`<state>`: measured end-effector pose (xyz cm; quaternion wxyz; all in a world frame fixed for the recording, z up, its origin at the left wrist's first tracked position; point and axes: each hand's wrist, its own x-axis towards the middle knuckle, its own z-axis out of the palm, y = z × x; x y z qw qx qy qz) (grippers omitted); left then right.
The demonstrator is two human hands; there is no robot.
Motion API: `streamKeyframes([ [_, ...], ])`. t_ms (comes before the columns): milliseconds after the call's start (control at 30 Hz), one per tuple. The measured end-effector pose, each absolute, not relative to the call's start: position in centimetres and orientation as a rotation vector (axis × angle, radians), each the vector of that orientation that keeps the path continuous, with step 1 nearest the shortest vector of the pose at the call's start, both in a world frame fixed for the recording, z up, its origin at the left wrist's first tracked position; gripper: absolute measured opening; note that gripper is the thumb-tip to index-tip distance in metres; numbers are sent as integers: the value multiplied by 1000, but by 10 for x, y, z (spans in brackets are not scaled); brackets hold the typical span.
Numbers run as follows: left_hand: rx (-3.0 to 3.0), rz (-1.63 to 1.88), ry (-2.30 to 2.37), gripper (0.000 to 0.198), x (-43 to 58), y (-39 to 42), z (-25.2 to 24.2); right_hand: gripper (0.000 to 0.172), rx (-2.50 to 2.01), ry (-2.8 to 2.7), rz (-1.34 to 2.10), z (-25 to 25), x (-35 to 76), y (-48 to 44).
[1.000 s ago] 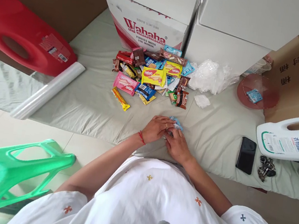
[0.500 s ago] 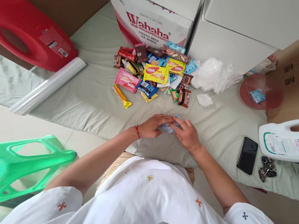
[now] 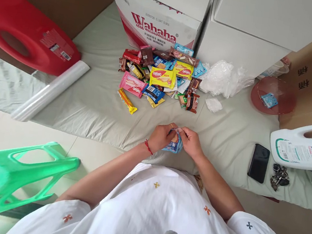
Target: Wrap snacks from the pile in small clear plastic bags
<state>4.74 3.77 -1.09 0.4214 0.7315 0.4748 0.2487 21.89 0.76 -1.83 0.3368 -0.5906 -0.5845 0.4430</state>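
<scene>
Close to my body, a small blue snack packet (image 3: 173,145) with a biscuit picture is held up by its top edge. My left hand (image 3: 161,137) pinches that edge from the left, fingers curled. From the right, my right hand (image 3: 190,142) pinches clear plastic film at the same edge, the fingertips of both hands almost touching. Part of the packet is covered by my left fingers. Beyond my hands lies a heap of wrapped snacks, with a yellow nabati packet (image 3: 162,78), a pink nabati packet (image 3: 132,84) and a yellow-orange bar (image 3: 127,101) at its near side.
A roll of clear film (image 3: 51,90) and a red jug (image 3: 26,29) lie left. Crumpled clear plastic (image 3: 222,79) sits before the white boxes (image 3: 241,47). A red dish (image 3: 272,107), phone (image 3: 258,163), keys (image 3: 279,177) and white detergent bottle (image 3: 305,147) are right; a green stool (image 3: 29,171) stands lower left.
Both hands have drawn nearer my body. They were lying flatter over the packet; now they pinch its top edge, and more of its blue front shows.
</scene>
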Motion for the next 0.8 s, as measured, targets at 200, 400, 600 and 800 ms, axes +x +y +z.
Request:
streamKeyframes([
  [200,1893,499,1274,20,48,38,-25,28,-1565,-1958,901,-23,218,0],
  [400,1877,501,1322,21,47,35,-31,25,-1530,-1897,1070,-25,227,4],
  [600,1876,548,957,31,43,45,-24,27,-1464,-1942,1111,-20,241,7],
  [800,2227,176,1079,6,47,42,-21,26,-1534,-1855,1101,-22,236,0],
])
